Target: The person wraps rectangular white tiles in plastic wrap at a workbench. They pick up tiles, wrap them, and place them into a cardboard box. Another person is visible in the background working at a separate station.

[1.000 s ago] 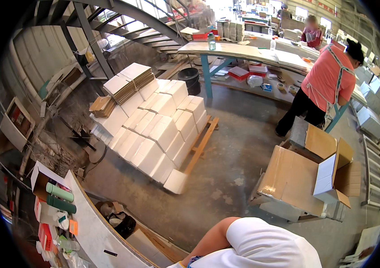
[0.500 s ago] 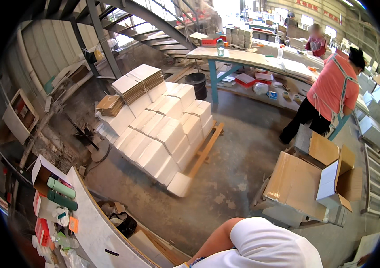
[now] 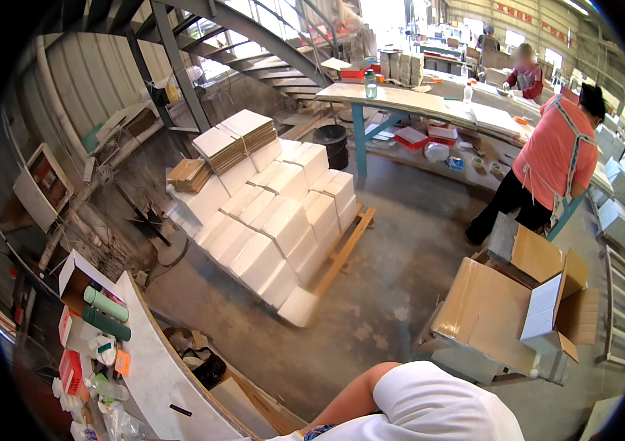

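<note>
Neither of my hands shows in the picture. At the lower edge is an arm in a white short sleeve [image 3: 430,404], bent at the elbow and pointing left. Its hand lies outside the frame, and I cannot tell whether the arm is mine. A scrap of patterned cloth [image 3: 318,432] shows beside it. Closest to that arm is the grey-white workbench [image 3: 152,375] at lower left, with a small black strip [image 3: 180,410] lying on it. Two green cylinders [image 3: 105,312], an open carton [image 3: 81,275], an orange card [image 3: 123,362] and a red basket [image 3: 71,371] crowd its left side.
Mid-floor, strapped white blocks [image 3: 268,235] and cardboard sheets [image 3: 235,140] are stacked on a wooden pallet [image 3: 345,246]. Cartons [image 3: 478,312] stand at right. A co-worker in pink [image 3: 559,154] bends by the long table [image 3: 401,99]. Behind are metal stairs [image 3: 254,44] and a black bucket [image 3: 332,143].
The whole view has shifted slightly, so the pallet, long table and workbench appear a little farther right. The white-sleeved arm sits slightly farther left. Nothing is seen taken up or let go.
</note>
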### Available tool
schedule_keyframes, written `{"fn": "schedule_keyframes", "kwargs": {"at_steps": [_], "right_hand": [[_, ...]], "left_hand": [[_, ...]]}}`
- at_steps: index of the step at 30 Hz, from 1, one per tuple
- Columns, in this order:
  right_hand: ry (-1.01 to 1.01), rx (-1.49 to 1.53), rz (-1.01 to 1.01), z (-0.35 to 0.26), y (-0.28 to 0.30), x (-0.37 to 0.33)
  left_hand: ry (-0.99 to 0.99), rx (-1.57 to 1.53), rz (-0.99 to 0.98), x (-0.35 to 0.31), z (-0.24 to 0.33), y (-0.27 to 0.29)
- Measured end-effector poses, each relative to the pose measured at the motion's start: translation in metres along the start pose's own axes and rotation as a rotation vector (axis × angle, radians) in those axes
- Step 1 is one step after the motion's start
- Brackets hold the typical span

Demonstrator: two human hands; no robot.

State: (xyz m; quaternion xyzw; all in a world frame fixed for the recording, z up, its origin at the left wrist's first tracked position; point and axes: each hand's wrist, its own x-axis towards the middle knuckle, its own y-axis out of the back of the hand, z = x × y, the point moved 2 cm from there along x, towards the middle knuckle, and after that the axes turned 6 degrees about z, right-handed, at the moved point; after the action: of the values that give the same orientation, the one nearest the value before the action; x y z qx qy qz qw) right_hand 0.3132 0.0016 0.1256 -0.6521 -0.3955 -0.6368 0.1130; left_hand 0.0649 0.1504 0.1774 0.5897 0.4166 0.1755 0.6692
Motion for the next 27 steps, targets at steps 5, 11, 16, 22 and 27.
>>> {"fn": "schedule_keyframes", "kwargs": {"at_steps": [5,11,16,22,27], "right_hand": [[-0.121,0.04,0.007,0.0,-0.012,-0.001],[-0.624,0.363,-0.053,-0.007,-0.036,0.002],[-0.865,0.463,-0.239,-0.007,-0.041,-0.013],[-0.968,0.405,-0.199,0.002,-0.077,-0.044],[-0.867,0.367,-0.217,0.012,-0.081,-0.037]], "left_hand": [[0.112,-0.296,-0.277,-0.012,0.003,0.035],[0.04,-0.692,-0.479,-0.066,-0.051,-0.003],[0.044,-0.002,-0.056,-0.106,0.036,0.001],[0.076,0.038,0.194,-0.108,0.042,-0.012],[0.04,0.22,0.428,-0.106,0.014,-0.065]]}}
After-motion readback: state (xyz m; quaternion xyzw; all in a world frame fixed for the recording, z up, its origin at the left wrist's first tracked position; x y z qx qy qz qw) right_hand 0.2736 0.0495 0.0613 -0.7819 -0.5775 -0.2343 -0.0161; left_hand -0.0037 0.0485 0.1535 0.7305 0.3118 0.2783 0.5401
